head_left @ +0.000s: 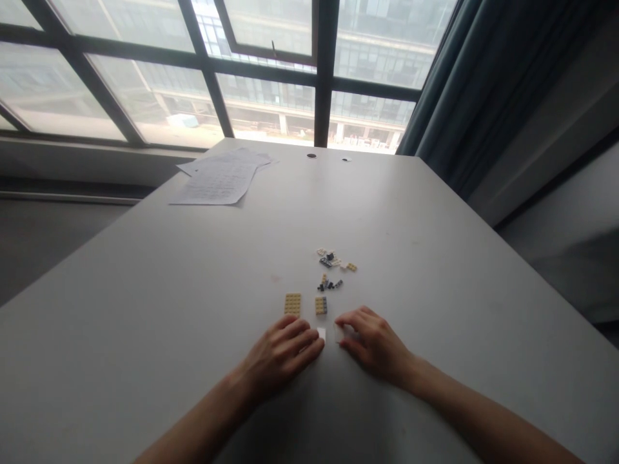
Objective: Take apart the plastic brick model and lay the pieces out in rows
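My left hand (290,348) rests palm down on the table, its fingers close together and curled. A small flat white piece (322,333) shows at its fingertips, partly covered by them. My right hand (372,338) has thumb and forefinger closed on the edges of a pale, thin square piece (339,333), just right of the white one. Beyond my left fingers lies a tan studded building-brick plate (293,303). To its right sits a smaller tan and grey studded block (320,305), ahead of the gap between both hands.
Small dark and tan bricks (329,283) lie loose past the block. Farther off is a loose group of white, black and tan parts (331,259). Printed papers (217,177) overlap at the far left of the white table (435,270). Windows and a dark curtain (449,96) stand behind.
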### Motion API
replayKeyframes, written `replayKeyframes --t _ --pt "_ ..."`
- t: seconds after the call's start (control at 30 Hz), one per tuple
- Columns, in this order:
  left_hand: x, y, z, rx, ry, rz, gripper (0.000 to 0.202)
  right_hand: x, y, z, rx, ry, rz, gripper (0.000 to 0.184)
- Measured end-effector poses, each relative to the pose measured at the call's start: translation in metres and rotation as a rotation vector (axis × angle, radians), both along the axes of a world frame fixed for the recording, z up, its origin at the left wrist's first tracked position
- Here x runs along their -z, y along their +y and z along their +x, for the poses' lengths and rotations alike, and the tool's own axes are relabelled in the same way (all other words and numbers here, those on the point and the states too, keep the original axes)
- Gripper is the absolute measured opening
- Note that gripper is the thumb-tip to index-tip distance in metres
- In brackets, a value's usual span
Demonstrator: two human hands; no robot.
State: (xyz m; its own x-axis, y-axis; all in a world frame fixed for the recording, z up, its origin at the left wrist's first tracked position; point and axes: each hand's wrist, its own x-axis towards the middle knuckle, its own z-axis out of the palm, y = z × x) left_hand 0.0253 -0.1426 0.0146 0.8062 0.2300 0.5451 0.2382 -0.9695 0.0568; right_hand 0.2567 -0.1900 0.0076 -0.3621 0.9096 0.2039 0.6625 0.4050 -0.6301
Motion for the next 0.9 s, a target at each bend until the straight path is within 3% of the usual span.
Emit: replayKeyframes --t 0.3,0.47,0.9 --pt "0.000 -0.001 0.003 -0.024 0.037 -0.070 0.013 0.007 -0.003 0.006 -0.035 -0.073 0.162 0.016" --pt "0.002 -0.004 0.007 -0.028 0.097 -0.070 0.022 0.008 -0.004 0.008 -0.064 -0.138 0.256 0.012" --pt "0.009 -0.010 0.014 -0.065 0.203 -0.102 0.048 0.009 0.001 0.021 -0.024 -0.117 0.246 0.010"
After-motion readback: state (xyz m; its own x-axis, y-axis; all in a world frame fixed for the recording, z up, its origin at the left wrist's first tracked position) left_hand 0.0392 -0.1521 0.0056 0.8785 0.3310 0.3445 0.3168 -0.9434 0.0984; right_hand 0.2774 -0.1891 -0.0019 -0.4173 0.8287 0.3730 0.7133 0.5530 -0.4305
